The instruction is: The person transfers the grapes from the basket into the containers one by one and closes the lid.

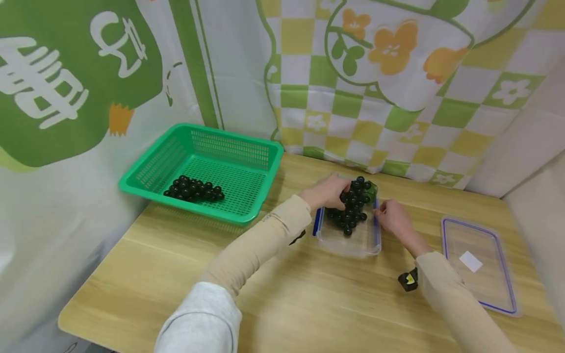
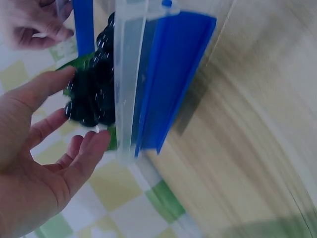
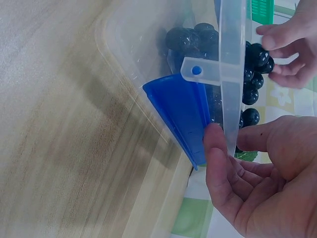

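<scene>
A clear plastic container (image 1: 348, 245) with blue clips stands on the wooden table. A bunch of black grapes (image 1: 353, 206) with a green leaf hangs partly in it. My left hand (image 1: 328, 192) grips the bunch from the left, thumb and fingers around the grapes (image 2: 89, 99). My right hand (image 1: 393, 215) is at the container's right rim. In the right wrist view the thumb and forefinger of this hand (image 3: 257, 183) pinch the rim beside a blue clip (image 3: 178, 109). The left hand's fingers (image 3: 287, 44) show there too, curled on the grapes (image 3: 252, 94).
A green mesh basket (image 1: 247, 142) at the back left holds another bunch of black grapes (image 1: 194, 189). The clear lid (image 1: 478, 262) with a blue seal lies flat at the right. A patterned cloth hangs behind the table. The table's front edge is near.
</scene>
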Tool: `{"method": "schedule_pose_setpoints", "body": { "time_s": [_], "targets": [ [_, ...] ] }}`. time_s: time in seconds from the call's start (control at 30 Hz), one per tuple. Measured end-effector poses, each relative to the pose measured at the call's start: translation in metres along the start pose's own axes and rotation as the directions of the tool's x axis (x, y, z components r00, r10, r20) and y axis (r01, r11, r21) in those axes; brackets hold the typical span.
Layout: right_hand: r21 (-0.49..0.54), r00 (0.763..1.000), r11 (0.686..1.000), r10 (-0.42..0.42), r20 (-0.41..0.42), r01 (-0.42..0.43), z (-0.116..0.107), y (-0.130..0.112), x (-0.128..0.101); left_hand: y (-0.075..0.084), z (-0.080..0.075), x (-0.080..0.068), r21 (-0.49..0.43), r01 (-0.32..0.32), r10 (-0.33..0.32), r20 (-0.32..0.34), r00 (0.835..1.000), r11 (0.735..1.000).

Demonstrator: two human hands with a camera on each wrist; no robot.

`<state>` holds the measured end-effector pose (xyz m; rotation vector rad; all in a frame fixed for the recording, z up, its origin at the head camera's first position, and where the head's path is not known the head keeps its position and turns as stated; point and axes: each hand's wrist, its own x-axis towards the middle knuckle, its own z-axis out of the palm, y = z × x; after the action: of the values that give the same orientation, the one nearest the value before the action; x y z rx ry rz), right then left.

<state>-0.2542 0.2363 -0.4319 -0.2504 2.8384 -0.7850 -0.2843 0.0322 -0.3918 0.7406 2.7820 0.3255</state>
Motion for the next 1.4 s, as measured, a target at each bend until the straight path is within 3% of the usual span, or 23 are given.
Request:
{"method": "schedule_pose_setpoints", "body": {
  "time_s": [0.2,0.47,0.63,0.77,0.87,1.07,1.27,1.4],
  "targets": [
    [0.006,1.000,1.000,-0.019,0.006,0.019,-0.006,0.004,-0.003,-0.017,-0.028,-0.010,-0.025,0.026,-0.026,0.003,1.000,0.999],
    [-0.021,0.998,0.999,-0.034,0.045,0.035,-0.002,0.001,0.000,-0.074,-0.070,-0.055,-0.120,0.132,-0.142,-0.078,0.987,0.984],
    [-0.036,0.998,0.998,-0.051,0.046,0.052,-0.003,0.001,0.000,-0.109,-0.085,-0.077,-0.170,0.203,-0.224,-0.114,0.968,0.964],
    [-0.046,0.998,0.998,-0.045,0.043,0.047,-0.003,0.000,0.000,-0.139,-0.089,-0.094,-0.176,0.277,-0.298,-0.110,0.948,0.945],
    [-0.049,0.998,0.998,-0.047,0.035,0.048,-0.002,-0.001,0.000,-0.160,-0.089,-0.110,-0.169,0.360,-0.375,-0.066,0.925,0.918],
    [-0.039,0.998,0.998,-0.056,0.024,0.057,-0.001,0.000,0.000,-0.195,-0.090,-0.142,-0.144,0.520,-0.522,0.027,0.853,0.842],
    [-0.055,0.998,0.997,-0.059,0.021,0.060,0.000,0.000,-0.001,-0.217,-0.091,-0.165,-0.137,0.599,-0.596,0.066,0.800,0.789],
    [-0.054,0.999,0.997,-0.049,0.022,0.050,0.002,0.000,-0.002,-0.227,-0.092,-0.174,-0.120,0.626,-0.620,0.083,0.780,0.771]
  ]
}}
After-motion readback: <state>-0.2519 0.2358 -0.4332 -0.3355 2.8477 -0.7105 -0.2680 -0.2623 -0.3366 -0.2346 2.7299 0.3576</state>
